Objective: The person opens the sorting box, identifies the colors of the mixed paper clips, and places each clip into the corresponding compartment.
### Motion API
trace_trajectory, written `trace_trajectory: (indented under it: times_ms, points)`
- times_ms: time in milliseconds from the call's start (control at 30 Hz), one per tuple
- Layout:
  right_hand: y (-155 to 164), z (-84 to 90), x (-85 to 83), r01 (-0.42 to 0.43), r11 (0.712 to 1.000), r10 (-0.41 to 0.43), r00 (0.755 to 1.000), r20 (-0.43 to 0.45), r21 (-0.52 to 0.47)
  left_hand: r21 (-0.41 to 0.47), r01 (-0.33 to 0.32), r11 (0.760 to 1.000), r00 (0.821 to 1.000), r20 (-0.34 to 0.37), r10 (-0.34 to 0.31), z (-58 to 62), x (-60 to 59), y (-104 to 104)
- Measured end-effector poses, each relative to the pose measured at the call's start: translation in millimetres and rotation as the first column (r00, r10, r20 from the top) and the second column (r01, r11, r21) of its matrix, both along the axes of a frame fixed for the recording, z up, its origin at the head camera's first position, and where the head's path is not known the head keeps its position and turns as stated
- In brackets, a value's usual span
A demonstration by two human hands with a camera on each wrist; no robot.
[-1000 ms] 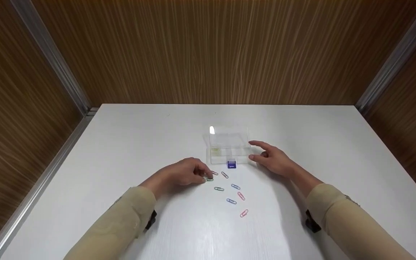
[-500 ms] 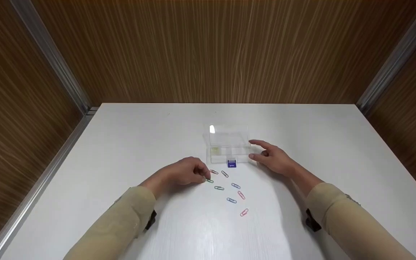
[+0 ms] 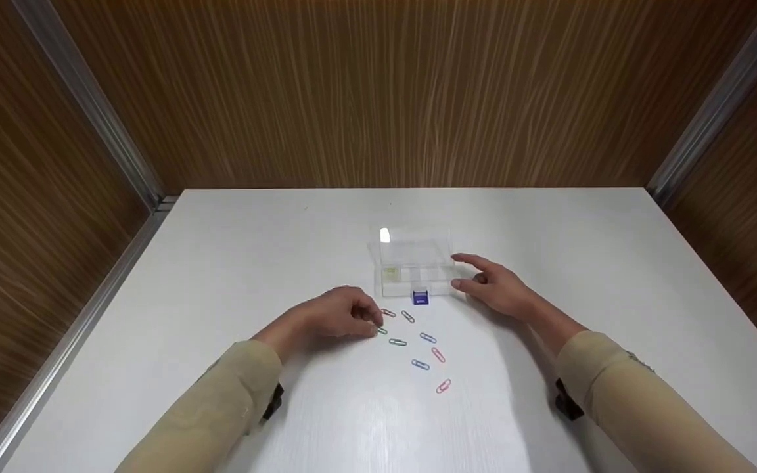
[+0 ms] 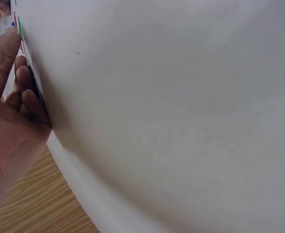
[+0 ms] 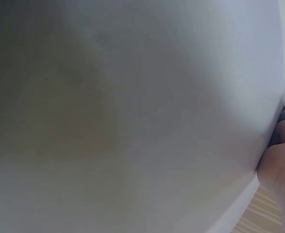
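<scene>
In the head view my left hand (image 3: 339,311) is low over the table, thumb and forefinger pinching the left end of a green paper clip (image 3: 382,331). Its other fingers are curled under. The left wrist view shows that green clip (image 4: 20,25) at the fingertips. A red paper clip (image 3: 389,313) lies just beyond them. Farther back stands a clear plastic box (image 3: 432,289), its lid raised and its latch purple. My right hand (image 3: 498,289) rests at the box's right side, forefinger and thumb extended against its edge. In the right wrist view, only part of that hand (image 5: 283,155) shows.
Several more paper clips lie in front of the box, among them a second green one (image 3: 397,342), a blue one (image 3: 420,364) and a red one (image 3: 443,386). Something yellowish (image 3: 391,274) sits in the box's left compartment. Wood-grain panels (image 3: 378,92) enclose the white table (image 3: 253,243).
The green paper clip at my left fingertips has shifted slightly toward me, and the fingertips have drawn closer together. My right hand and the box have stayed in place.
</scene>
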State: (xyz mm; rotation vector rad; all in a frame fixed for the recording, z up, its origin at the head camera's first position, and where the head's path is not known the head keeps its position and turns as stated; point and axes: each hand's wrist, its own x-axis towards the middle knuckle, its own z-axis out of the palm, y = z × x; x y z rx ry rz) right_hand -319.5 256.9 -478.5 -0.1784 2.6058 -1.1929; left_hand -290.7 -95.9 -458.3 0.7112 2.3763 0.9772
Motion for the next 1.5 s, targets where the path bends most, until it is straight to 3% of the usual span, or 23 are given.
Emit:
trace_trajectory:
  times_ms: [133,733,1167,1333,1500]
  points:
    - [-0.4,0.5,0.5,-0.002,1.000,0.002,1.000,0.000,-0.005,0.008,0.017,1.000,0.999,-0.031,-0.016,-0.6,0.9,0.7]
    - [-1.2,-0.4,-0.5,0.003,1.000,-0.003,1.000,-0.009,0.006,0.032,0.031,0.999,0.999,-0.037,-0.030,-3.7,-2.2,-2.0]
    - [0.2,-1.2,1.8,-0.008,1.000,0.008,1.000,-0.019,-0.004,0.133,-0.045,0.990,0.998,0.054,0.038,-4.0,0.7,-1.3]
    - [-0.2,-1.6,3.1,-0.008,0.999,0.008,1.000,-0.016,-0.032,0.157,-0.100,0.982,0.995,0.041,0.095,-4.2,-2.2,-1.9]
    - [-0.5,0.0,1.7,-0.009,0.999,0.009,1.000,-0.022,-0.034,0.175,-0.177,0.969,0.984,0.043,0.172,4.7,-6.4,1.8]
